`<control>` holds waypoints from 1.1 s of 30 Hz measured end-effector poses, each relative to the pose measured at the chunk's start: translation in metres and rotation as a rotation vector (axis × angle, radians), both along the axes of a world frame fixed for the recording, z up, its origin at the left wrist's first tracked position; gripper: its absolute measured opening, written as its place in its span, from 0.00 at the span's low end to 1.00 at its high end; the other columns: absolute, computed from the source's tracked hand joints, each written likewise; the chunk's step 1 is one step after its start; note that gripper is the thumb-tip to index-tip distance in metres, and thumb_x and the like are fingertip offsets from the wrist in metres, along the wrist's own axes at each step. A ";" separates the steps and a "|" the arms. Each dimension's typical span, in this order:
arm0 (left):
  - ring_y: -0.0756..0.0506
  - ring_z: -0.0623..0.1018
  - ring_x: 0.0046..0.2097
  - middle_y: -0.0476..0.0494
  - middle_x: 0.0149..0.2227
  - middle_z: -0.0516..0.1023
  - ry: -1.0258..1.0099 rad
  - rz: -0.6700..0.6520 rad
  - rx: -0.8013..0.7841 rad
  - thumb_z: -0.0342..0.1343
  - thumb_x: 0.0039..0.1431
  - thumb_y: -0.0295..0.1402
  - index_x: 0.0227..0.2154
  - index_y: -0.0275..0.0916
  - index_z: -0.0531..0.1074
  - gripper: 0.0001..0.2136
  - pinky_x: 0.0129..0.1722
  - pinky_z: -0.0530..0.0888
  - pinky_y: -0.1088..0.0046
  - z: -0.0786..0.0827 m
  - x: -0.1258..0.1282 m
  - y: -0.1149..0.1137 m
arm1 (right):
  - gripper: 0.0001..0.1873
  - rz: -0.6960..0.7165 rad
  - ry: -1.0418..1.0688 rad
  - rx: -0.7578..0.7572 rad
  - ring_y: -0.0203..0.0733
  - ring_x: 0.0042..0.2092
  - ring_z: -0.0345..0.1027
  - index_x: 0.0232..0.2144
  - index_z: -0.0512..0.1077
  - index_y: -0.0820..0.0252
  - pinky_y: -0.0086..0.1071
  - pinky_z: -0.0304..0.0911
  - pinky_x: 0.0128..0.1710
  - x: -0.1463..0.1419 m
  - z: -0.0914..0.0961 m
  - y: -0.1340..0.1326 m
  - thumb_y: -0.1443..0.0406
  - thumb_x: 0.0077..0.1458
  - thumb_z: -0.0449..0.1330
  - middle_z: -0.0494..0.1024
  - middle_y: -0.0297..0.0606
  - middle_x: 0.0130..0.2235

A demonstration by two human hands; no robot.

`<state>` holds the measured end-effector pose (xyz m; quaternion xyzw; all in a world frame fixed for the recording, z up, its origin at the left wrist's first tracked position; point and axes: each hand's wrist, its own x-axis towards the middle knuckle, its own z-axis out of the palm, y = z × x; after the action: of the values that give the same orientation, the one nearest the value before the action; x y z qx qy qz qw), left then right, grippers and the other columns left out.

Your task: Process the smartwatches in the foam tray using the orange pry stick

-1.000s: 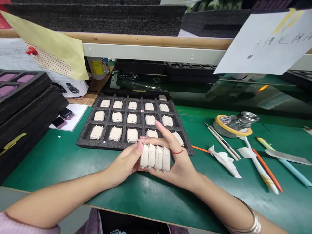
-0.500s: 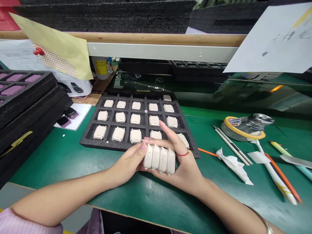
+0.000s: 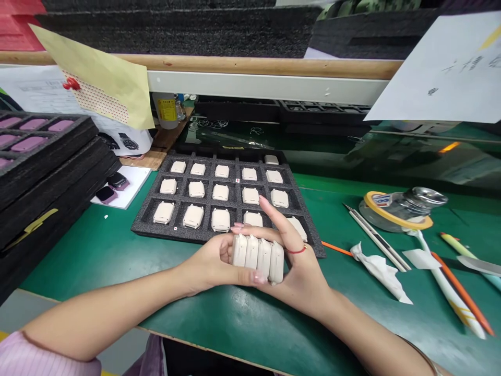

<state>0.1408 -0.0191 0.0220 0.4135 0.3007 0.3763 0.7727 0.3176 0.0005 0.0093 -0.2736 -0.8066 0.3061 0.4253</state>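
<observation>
fingers [image 3: 239,274] of left hand [image 3: 209,265] and right hand [image 3: 301,277] pinching four cream rounded-square watch cases [image 3: 251,253] side by side, gridded black foam tray [image 3: 156,229] chilling at 12 o'clock.

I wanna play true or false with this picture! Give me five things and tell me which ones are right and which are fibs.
1. The left hand and right hand are holding four beige watch cases together. True.
2. The foam tray in front of the hands is bright pink. False: it's dark grey.
3. The pin on the yellow paper is red. True.
4. The toothbrush lies left of the tray. False: it lies to the right.
5. The sleeve on the left arm is black. False: it's lilac.
</observation>
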 end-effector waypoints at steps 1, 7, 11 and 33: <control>0.48 0.77 0.37 0.47 0.31 0.78 0.022 -0.022 0.023 0.73 0.46 0.32 0.34 0.34 0.77 0.14 0.43 0.74 0.71 0.001 0.000 0.001 | 0.55 0.006 -0.001 -0.007 0.52 0.55 0.76 0.72 0.44 0.42 0.43 0.76 0.54 0.000 0.000 0.000 0.63 0.53 0.72 0.63 0.43 0.69; 0.45 0.79 0.41 0.46 0.36 0.79 0.125 -0.046 0.095 0.71 0.44 0.28 0.36 0.36 0.76 0.14 0.45 0.76 0.67 0.003 -0.002 0.005 | 0.56 0.054 -0.004 -0.028 0.52 0.57 0.75 0.73 0.40 0.49 0.44 0.75 0.56 0.000 0.003 -0.001 0.63 0.55 0.70 0.79 0.43 0.56; 0.44 0.78 0.40 0.47 0.35 0.79 0.159 -0.016 0.150 0.73 0.43 0.32 0.35 0.36 0.77 0.16 0.43 0.76 0.68 0.000 -0.002 0.003 | 0.52 0.071 -0.030 0.026 0.49 0.58 0.74 0.73 0.40 0.48 0.43 0.72 0.59 -0.001 0.002 -0.003 0.61 0.58 0.68 0.78 0.43 0.58; 0.42 0.82 0.51 0.42 0.49 0.84 0.432 0.306 0.858 0.70 0.52 0.29 0.47 0.39 0.78 0.18 0.54 0.77 0.66 -0.001 -0.006 -0.008 | 0.48 0.216 0.190 -0.785 0.53 0.49 0.78 0.69 0.54 0.50 0.46 0.75 0.47 0.004 0.005 0.000 0.36 0.54 0.58 0.80 0.44 0.51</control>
<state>0.1347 -0.0272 0.0207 0.7135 0.3294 0.4807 0.3891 0.3219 0.0008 0.0143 -0.2994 -0.6098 0.6572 0.3266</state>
